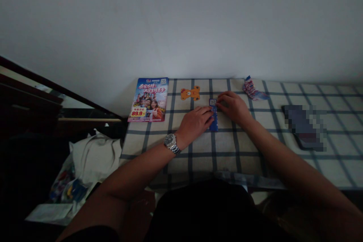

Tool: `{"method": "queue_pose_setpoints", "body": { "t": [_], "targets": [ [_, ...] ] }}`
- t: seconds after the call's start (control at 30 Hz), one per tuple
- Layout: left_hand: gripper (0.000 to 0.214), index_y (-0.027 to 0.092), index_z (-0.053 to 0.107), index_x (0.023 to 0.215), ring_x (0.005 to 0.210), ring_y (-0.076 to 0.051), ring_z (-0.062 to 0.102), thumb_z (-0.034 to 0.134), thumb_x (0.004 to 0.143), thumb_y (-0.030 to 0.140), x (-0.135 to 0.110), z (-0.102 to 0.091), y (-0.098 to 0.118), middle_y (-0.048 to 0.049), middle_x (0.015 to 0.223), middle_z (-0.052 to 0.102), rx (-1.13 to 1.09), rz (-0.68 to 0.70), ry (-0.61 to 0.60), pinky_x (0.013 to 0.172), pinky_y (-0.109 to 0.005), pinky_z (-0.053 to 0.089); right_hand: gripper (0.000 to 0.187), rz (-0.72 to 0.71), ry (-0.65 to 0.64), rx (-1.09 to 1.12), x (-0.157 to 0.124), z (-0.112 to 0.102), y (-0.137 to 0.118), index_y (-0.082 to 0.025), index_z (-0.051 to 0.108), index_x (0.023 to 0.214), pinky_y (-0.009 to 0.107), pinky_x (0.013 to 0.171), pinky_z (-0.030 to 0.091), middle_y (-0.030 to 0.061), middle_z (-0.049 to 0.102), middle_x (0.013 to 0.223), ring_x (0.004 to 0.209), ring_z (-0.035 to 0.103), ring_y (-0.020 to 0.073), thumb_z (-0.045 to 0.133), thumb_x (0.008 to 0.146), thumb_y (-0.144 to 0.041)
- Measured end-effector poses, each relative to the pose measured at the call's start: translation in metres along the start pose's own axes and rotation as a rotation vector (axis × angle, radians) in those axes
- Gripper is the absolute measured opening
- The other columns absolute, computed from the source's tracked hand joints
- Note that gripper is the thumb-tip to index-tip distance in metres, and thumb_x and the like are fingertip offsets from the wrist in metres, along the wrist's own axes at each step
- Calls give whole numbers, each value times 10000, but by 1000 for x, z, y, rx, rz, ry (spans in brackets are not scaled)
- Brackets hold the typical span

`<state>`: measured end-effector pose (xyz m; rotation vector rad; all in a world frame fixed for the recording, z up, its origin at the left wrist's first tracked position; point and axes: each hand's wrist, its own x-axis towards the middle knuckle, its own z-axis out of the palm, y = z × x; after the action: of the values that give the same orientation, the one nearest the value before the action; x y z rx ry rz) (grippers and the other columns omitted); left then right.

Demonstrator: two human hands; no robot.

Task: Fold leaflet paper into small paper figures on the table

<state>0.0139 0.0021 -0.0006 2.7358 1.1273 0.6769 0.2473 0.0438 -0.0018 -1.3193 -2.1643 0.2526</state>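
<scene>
Touching hands (195,121) on narrow blue paper strip (214,124)

Table w/ checked cloth (235,147).
Flyer (149,99) at 10, orange bear cutout (190,93) at 11, blue strip (213,120) ctr, crumpled wrapper (251,89) at 1, blurred dark item (305,126) at 3.

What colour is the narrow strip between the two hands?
Blue strip, with a white-patterned square at its far end; head view.
</scene>
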Motion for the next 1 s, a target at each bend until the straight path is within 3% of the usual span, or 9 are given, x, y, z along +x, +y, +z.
{"method": "queue_pose_setpoints", "body": {
  "t": [0.23, 0.6, 1.0],
  "targets": [
    [266, 181, 714, 1243, 1162, -228, 650, 577, 1071, 330, 0, -1, 1, -56, 1359, 700, -2, -3, -5, 987, -385, 584, 53, -18, 14, -25, -6, 5, 1, -224, 747, 971, 472, 944, 546, 96, 739, 1137, 1057, 687, 306, 726, 942, -264],
    [274, 186, 721, 1247, 1172, -229, 654, 560, 1079, 331, 0, -2, 2, -60, 1368, 697, -3, -15, -2, 982, -386, 586, 227, -31, 20, -4, -27, 4, -6, -234, 766, 1170, 539, 1059, 559, 119, 734, 1299, 1196, 687, 324, 722, 955, -294],
    [268, 185, 712, 1257, 1179, -233, 647, 589, 1063, 323, 0, -3, 3, -56, 1375, 692, -1, -26, -16, 968, -387, 588, 329, -65, -12, -26, -49, -2, -20, -201, 736, 1279, 533, 1130, 542, 148, 690, 1391, 1299, 651, 323, 718, 970, -314]
  ]
}}
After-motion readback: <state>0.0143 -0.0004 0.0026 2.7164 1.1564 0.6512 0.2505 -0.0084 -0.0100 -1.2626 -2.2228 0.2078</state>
